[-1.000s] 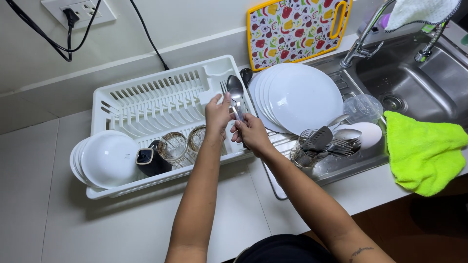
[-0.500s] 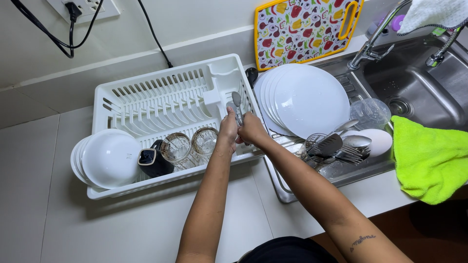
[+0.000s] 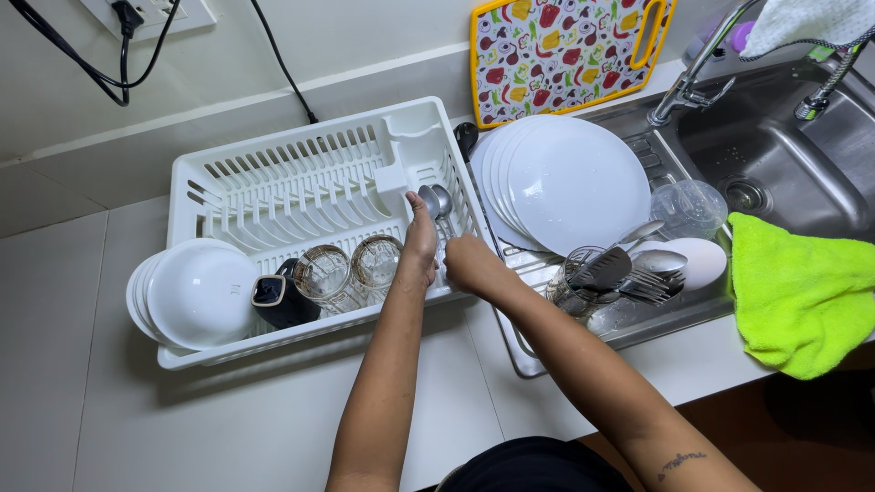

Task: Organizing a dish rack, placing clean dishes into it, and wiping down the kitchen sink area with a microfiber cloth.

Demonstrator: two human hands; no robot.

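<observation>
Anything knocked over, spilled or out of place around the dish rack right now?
Nothing stands out. The left hand sets spoons into the white dish rack; bowls, glasses and plates sit orderly.

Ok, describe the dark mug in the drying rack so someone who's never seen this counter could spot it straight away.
Find the white plastic dish rack on the pale counter, left of the steel sink. Along its front edge, the mug lies between the stack of white bowls on the left and two clear glasses on the right. It is the only dark item in the rack.
</observation>
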